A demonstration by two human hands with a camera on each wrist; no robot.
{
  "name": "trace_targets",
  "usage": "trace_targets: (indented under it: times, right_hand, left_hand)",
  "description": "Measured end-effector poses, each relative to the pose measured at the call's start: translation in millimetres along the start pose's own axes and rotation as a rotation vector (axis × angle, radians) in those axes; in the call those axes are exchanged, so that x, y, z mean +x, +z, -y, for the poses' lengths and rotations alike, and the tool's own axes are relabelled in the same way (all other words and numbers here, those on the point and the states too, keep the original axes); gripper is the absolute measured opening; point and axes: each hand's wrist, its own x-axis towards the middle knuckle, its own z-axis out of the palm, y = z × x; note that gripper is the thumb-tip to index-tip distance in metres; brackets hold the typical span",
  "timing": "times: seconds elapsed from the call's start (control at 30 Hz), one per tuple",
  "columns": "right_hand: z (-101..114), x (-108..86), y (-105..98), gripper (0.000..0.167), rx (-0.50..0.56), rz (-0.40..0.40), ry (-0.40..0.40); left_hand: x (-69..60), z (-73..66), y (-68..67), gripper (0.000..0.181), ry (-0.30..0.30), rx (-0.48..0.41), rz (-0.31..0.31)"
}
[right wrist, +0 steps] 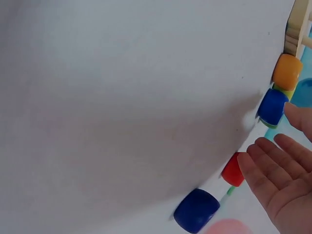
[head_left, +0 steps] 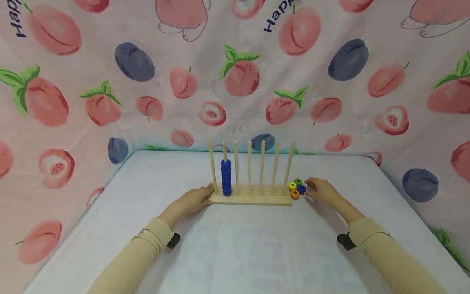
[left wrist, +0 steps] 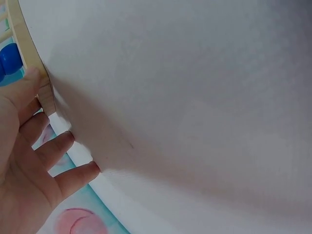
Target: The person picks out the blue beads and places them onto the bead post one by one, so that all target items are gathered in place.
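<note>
A wooden peg rack (head_left: 253, 200) stands upright with several pegs in a row. Its second peg from the left carries a stack of blue beads (head_left: 226, 177). My left hand (head_left: 193, 199) grips the rack's left end, thumb on the base, with other fingertips touching the table. By the right end lie a green bead (head_left: 298, 181), a yellow bead (head_left: 292, 186), a blue bead (head_left: 301, 190) and an orange bead (head_left: 295, 194). My right hand (head_left: 322, 192) is beside them, fingers extended and apart from the thumb. In the right wrist view, a red bead (right wrist: 233, 171) sits by the fingertips.
Another dark blue bead (right wrist: 196, 210) lies on the table in the right wrist view; the hand hides it in the head view. A white cloth covers the table (head_left: 249, 245). Behind it hangs a fruit-print curtain (head_left: 205, 53).
</note>
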Motion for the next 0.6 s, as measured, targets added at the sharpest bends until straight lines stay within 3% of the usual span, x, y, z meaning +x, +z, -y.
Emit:
trace_targets:
  times: [0.4, 0.6]
  right_hand:
    - [-0.1, 7.2, 3.2, 0.041, -0.001, 0.028, 0.057]
    - [4.1, 5.7, 5.6, 0.040, -0.027, 0.026, 0.046]
  left_hand:
    - [-1.8, -0.7, -2.8, 0.052, 0.024, 0.012, -0.035]
    - [-0.9, 0.3, 1.5, 0.051, 0.028, 0.005, -0.037]
